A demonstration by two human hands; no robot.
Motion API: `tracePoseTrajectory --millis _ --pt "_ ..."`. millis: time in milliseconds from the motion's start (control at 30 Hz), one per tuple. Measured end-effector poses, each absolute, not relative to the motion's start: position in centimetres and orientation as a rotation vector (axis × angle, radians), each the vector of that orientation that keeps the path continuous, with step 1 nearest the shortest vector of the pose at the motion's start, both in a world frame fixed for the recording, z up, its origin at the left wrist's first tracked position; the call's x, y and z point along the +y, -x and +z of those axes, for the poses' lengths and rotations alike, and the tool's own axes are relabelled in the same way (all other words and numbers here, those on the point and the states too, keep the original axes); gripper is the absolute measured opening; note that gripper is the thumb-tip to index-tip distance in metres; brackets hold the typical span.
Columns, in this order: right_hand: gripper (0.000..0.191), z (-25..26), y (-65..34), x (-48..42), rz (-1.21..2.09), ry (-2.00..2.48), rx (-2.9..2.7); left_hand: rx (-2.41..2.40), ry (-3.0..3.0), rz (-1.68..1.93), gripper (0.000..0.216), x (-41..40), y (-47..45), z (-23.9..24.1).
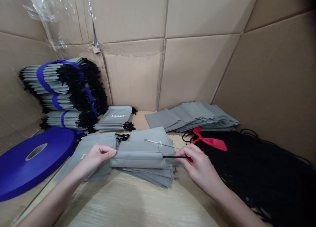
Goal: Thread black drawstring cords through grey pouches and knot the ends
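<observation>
My left hand (95,159) pinches the left end of a grey fabric pouch (138,158) that lies on top of a loose pile of grey pouches (150,174) on the wooden table. My right hand (197,166) is closed on a black drawstring cord (172,157) that runs into the right end of the pouch's hem. A thin metal wire tool (158,143) lies on the pouches just behind. A heap of black cords (259,167), tied with a red ribbon (209,141), lies close to my right hand.
A big roll of blue ribbon (29,161) sits at the left. Behind it stand bundles of finished pouches (61,95) bound with blue ribbon. A small stack of printed pouches (116,118) and a fanned row of flat grey pouches (195,116) lie at the back. Cardboard walls (197,62) enclose the table.
</observation>
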State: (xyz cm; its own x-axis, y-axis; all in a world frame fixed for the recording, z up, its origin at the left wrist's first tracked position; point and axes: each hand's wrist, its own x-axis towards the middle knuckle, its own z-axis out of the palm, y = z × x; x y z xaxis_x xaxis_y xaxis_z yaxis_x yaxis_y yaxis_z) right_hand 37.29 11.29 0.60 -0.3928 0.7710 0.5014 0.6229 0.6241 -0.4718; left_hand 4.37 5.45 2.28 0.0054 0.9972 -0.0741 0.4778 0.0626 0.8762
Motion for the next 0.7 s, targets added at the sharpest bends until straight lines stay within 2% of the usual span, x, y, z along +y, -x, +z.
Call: tracePoseTrajectory --millis 233,433,600,700 --pt "0.011 0.3 -38.4 12.3 0.195 1.21 -2.13 1.67 -1.547 0.903 0.042 5.5 -4.1 3.0" --pt "0.014 0.3 -38.5 12.5 0.412 1.139 -2.21 1.711 -1.504 0.96 0.04 5.4 -3.7 3.4" --pt "0.041 0.6 -38.0 11.7 0.41 1.072 -2.288 1.733 -1.492 0.958 0.039 5.4 -3.6 3.0" --pt "0.033 0.3 -37.1 10.8 0.295 1.073 -2.298 1.711 -1.517 0.933 0.041 5.3 -3.9 2.9"
